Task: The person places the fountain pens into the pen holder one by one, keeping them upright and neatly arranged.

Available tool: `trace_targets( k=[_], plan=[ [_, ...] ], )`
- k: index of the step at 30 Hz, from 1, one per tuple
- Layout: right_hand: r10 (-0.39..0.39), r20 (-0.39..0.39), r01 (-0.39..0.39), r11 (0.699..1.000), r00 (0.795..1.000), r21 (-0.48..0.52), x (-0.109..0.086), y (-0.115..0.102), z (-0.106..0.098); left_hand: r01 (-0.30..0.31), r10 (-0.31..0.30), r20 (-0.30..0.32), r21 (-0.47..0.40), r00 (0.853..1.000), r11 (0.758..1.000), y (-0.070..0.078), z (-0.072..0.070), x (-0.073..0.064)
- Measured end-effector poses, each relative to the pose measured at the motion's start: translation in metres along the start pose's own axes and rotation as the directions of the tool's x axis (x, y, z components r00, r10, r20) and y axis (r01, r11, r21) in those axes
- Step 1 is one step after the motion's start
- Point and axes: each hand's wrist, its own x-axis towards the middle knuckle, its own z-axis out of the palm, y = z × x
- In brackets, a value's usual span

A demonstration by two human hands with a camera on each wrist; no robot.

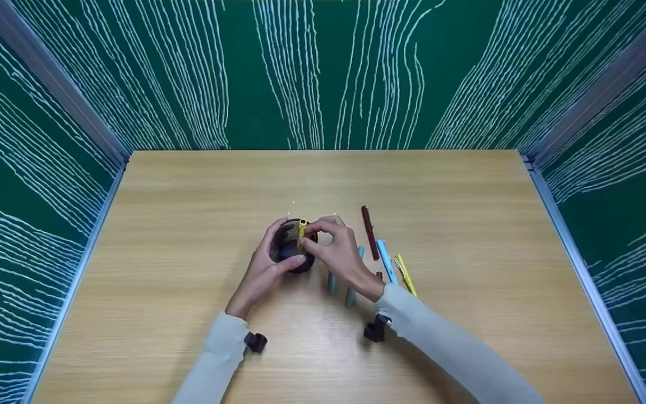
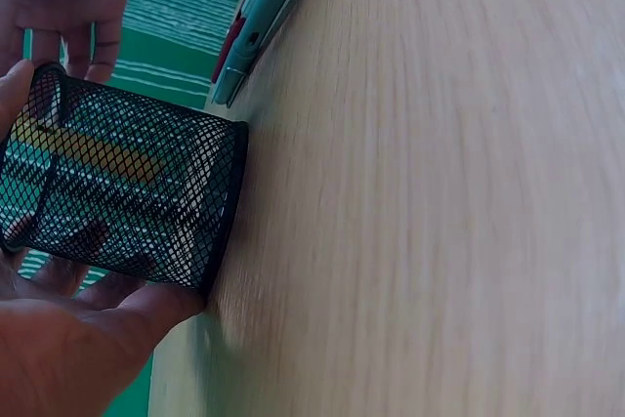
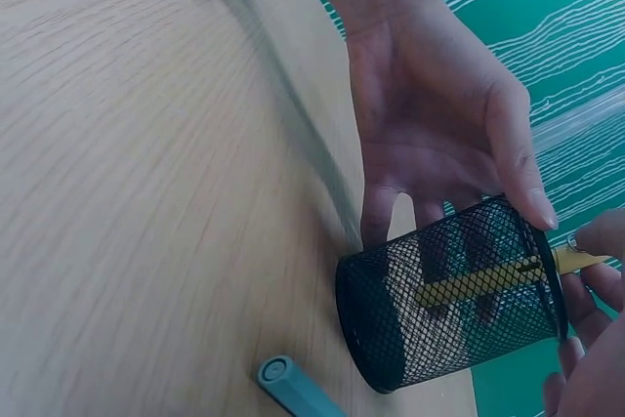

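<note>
A black mesh pen holder (image 2: 117, 178) stands upright on the table. My left hand (image 1: 264, 272) grips it from the left, its thumb by the rim and its fingers round the far side. Inside the holder is a yellow pen (image 1: 301, 234), whose lower part shows through the mesh in both wrist views. Its top end sticks out past the rim, where my right hand (image 1: 341, 255) pinches it between thumb and fingers. The pen's lower end looks short of the holder's base in the left wrist view.
Right of the holder lie a dark red pen (image 1: 370, 233), a light blue pen (image 1: 387, 261) and another yellow pen (image 1: 406, 275). Teal pens (image 1: 351, 296) lie under the right hand, partly hidden by it. Green walls with white lines (image 1: 379, 73) border the wooden table (image 1: 188, 213).
</note>
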Motion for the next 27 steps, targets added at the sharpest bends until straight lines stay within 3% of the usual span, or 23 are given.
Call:
trace_targets(
  k=[14,27],
  plan=[
    [0.011,0.019,-0.01,0.999,1.0,-0.031,-0.003,0.0,0.0,-0.005,0.005,-0.016,0.013,1.0,1.0,-0.001,0.0,0.001],
    [-0.036,-0.025,0.034,0.996,0.999,-0.079,0.0,-0.01,-0.027,-0.015,0.015,-0.001,-0.054,1.0,0.998,-0.003,0.001,0.002]
  ],
)
